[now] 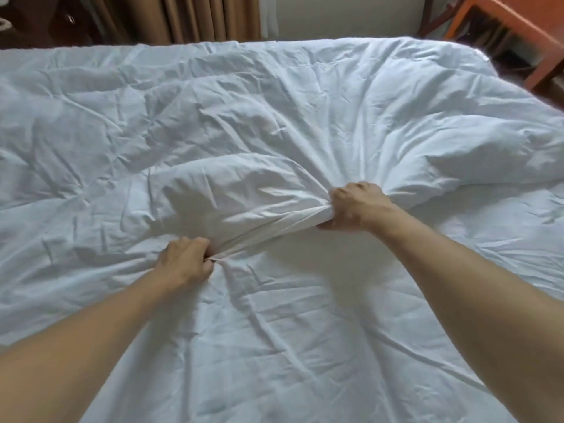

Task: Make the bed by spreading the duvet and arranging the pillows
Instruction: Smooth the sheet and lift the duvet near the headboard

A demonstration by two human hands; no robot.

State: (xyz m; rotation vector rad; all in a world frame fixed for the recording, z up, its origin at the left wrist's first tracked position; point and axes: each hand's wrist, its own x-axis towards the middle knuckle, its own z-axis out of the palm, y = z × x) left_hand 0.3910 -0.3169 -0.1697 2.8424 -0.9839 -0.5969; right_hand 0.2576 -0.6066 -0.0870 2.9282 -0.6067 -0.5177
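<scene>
From the head view, the white duvet [274, 117] covers the whole bed, wrinkled. Your left hand [186, 261], at seven o'clock from centre, has its fingers curled tight, pinching a small fold of duvet at its three o'clock side. Your right hand [355, 206], at three o'clock from centre, grips a thick bunched twist of duvet, fingers wrapped over it, thumb under. A taut ridge of cloth runs between both hands. Brown curtains [198, 16] hang at eleven o'clock, an orange table [531, 35] at one o'clock.
</scene>
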